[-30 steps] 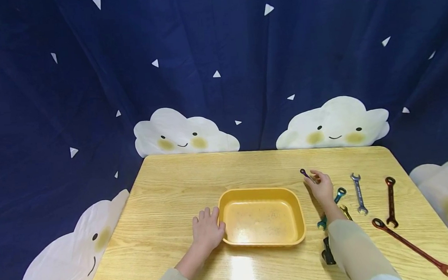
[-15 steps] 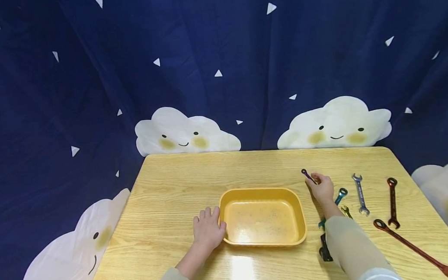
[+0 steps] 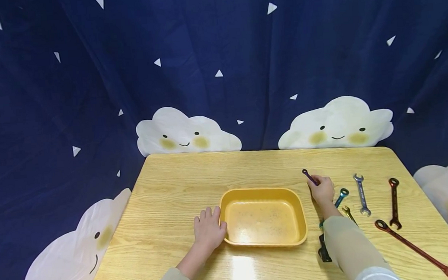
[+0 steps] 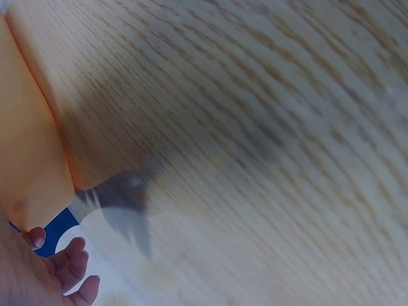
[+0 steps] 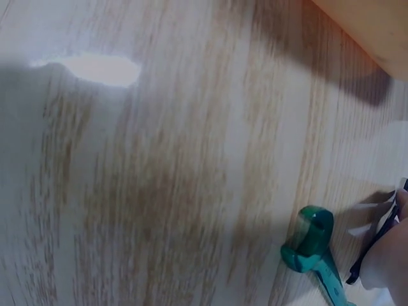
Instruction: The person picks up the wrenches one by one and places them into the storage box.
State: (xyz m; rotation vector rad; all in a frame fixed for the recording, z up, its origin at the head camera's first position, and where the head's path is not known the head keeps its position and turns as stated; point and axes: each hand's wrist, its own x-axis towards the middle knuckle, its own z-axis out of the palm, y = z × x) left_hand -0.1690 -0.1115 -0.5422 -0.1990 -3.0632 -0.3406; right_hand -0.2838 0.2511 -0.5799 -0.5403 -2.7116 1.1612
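Observation:
A small purple wrench (image 3: 310, 177) is pinched in my right hand (image 3: 322, 190) at the table's back right, its ring end pointing away from me. In the right wrist view the same wrench (image 5: 376, 245) appears as a dark bar beside the thumb. My left hand (image 3: 208, 230) rests against the left rim of the yellow tray (image 3: 266, 244), fingers relaxed and thumb at the edge. The left wrist view shows those loose fingers (image 4: 75, 268) next to the tray's wall. Under my right forearm lies a teal wrench (image 3: 342, 196), partly hidden.
On the right lie a silver wrench (image 3: 362, 195), a gold one (image 3: 348, 213), a short dark red one (image 3: 394, 204) and a long red one (image 3: 415, 249). A black tool (image 3: 323, 250) sits partly under my right sleeve. A blue curtain (image 3: 216, 36) hangs behind the table.
My right fingers have closed in around the purple wrench, and more of its shaft now shows above them. My left hand has stayed at the tray's rim.

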